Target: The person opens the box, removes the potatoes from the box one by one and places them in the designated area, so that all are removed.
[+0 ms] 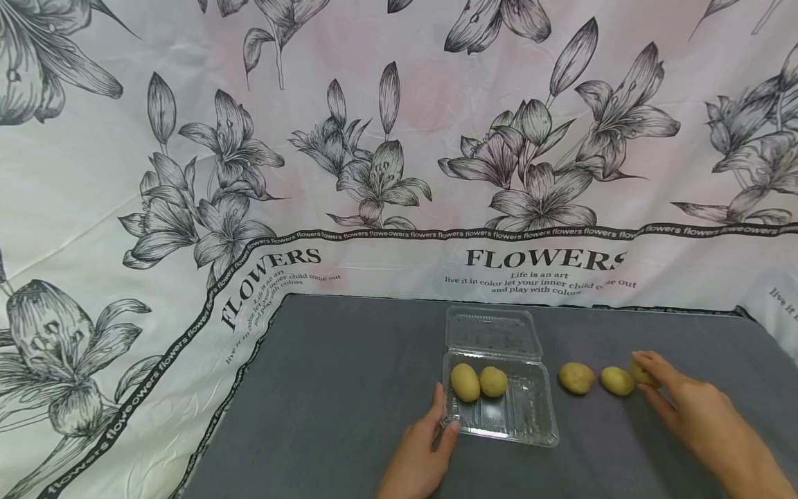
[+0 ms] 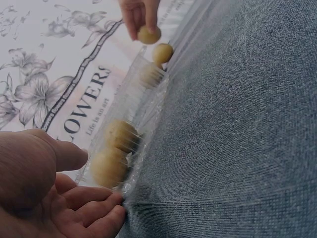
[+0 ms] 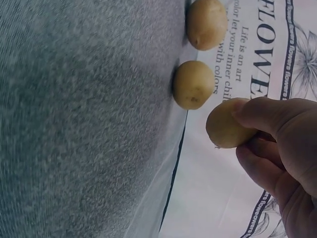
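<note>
One potato point(image 3: 223, 128) is pinched in your right hand point(image 1: 701, 409), just right of two loose potatoes point(image 1: 576, 378) on the grey table point(image 1: 349, 388); your left hand point(image 1: 420, 447) (thumb and fingers apart) touches the clear container point(image 1: 530, 412), where two more potatoes point(image 1: 465, 382) lie.

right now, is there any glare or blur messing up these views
Head view: fairly sharp, with small bright glints on the clear plastic box; left wrist view: streaky blur over the box and the two potatoes in it; right wrist view: tabletop smeared toward the left edge, right hand rather dark.
</note>
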`<state>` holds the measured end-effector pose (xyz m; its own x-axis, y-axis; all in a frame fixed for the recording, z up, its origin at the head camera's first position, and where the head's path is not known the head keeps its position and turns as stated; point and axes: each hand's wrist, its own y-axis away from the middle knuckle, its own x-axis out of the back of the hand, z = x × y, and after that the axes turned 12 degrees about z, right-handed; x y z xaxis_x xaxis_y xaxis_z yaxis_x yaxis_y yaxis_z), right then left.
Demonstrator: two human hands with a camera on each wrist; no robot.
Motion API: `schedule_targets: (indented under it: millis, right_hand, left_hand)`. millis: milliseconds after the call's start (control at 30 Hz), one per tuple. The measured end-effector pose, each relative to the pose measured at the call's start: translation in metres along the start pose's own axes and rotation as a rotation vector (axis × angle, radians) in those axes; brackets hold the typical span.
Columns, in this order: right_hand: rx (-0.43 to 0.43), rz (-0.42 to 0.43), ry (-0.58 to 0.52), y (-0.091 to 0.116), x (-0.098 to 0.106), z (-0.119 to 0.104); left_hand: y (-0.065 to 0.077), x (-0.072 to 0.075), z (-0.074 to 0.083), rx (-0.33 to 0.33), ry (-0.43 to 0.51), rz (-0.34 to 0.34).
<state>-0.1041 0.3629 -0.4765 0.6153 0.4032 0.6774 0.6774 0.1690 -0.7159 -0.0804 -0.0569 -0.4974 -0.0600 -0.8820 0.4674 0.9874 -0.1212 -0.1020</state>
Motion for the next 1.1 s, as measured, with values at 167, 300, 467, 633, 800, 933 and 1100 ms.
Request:
schedule_targets:
  millis: [167,300,467,633,800,933,1100]
  right_hand:
    - [-0.018,-0.012,0.018,0.002,0.0,0.006]
    - [-0.051,-0.054,0.031,0.002,0.001,0.008]
    - [-0.094,-0.112,0.057,0.003,0.002,0.011]
    - [-0.114,-0.133,0.082,0.003,0.001,0.013]
    - [-0.136,-0.157,0.096,0.002,-0.001,0.015]
    - [-0.145,-0.175,0.105,0.001,-0.001,0.015]
    - [-0.131,-0.154,0.094,0.003,-0.002,0.018]
  left_hand:
    - [0.001,0.0,0.001,0.004,-0.011,0.005]
    - [0.001,0.001,0.002,0.002,-0.011,0.015]
    - [0.001,0.001,0.002,-0.002,-0.016,0.025]
    - [0.001,0.0,0.001,-0.004,-0.026,0.026]
    - [0.002,0.001,0.001,-0.007,-0.003,0.024]
    - [0.002,0.001,0.002,-0.004,-0.002,0.018]
    - [0.002,0.002,0.002,-0.01,-0.007,0.016]
